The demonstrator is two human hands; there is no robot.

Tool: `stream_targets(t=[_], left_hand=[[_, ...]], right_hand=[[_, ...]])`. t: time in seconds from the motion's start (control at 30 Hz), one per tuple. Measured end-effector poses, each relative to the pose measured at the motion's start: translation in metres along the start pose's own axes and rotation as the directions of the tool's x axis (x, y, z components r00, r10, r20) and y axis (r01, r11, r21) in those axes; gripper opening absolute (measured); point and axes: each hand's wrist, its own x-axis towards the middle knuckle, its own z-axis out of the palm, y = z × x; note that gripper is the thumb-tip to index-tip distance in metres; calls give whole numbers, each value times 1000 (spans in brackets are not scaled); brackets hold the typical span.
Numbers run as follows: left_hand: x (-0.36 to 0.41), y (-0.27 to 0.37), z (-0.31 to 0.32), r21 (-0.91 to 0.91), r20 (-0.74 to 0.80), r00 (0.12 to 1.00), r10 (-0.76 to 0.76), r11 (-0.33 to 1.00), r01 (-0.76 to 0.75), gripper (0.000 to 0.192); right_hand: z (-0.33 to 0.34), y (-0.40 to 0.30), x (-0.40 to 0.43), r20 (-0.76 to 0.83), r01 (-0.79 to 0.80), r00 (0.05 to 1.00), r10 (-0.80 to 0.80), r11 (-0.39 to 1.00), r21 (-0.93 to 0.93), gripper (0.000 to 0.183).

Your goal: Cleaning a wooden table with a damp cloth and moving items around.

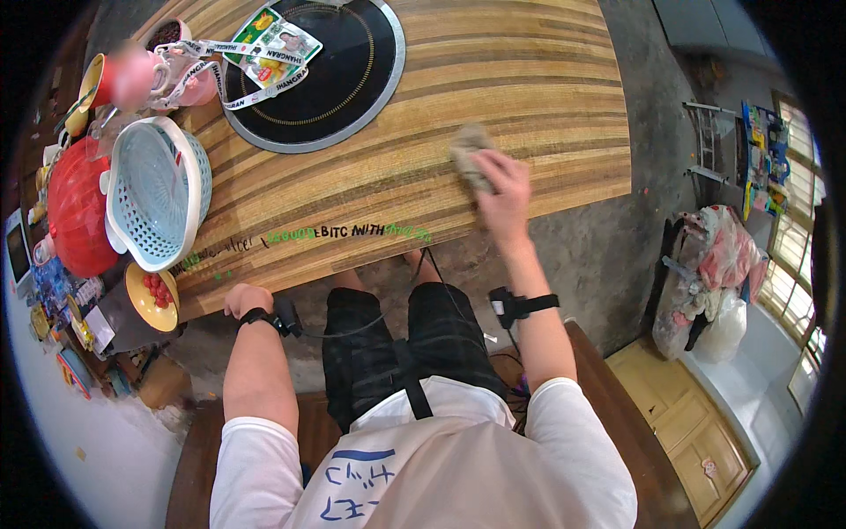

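Observation:
My right hand (501, 182) presses a grey-brown cloth (470, 155) onto the striped wooden tabletop (542, 86), toward its right side. Both are slightly blurred. At the table's near edge, left of my knees, my left hand (248, 299) rests with its fingers curled; whether anything is in them is hidden. Black and green handwriting (344, 231) runs along the tabletop's near edge, between my two hands. A black strap with a small device and cable sits on each wrist or forearm.
Left on the table stand a blue-and-white colander basket (158, 192), a red plastic basket or cover (79, 208), a yellow bowl of small red fruit (152, 297) and mugs (135, 76). A lanyard (264, 99) and a packet (271, 46) lie on a round black inset plate (344, 73).

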Motion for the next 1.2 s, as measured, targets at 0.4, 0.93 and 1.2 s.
stream_targets(t=[0.4, 0.93, 1.2], left_hand=[[11, -1, 1, -10, 106, 994, -39, 999, 40, 41], [-11, -1, -3, 96, 35, 997, 66, 993, -69, 43], [-15, -7, -8, -5, 57, 998, 12, 1000, -12, 41]], right_hand=[[-70, 77, -20, -323, -433, 869, 374, 892, -132, 46], [111, -115, -20, 308, 293, 874, -376, 913, 284, 49], [92, -96, -12, 310, 224, 890, -335, 913, 342, 47]])
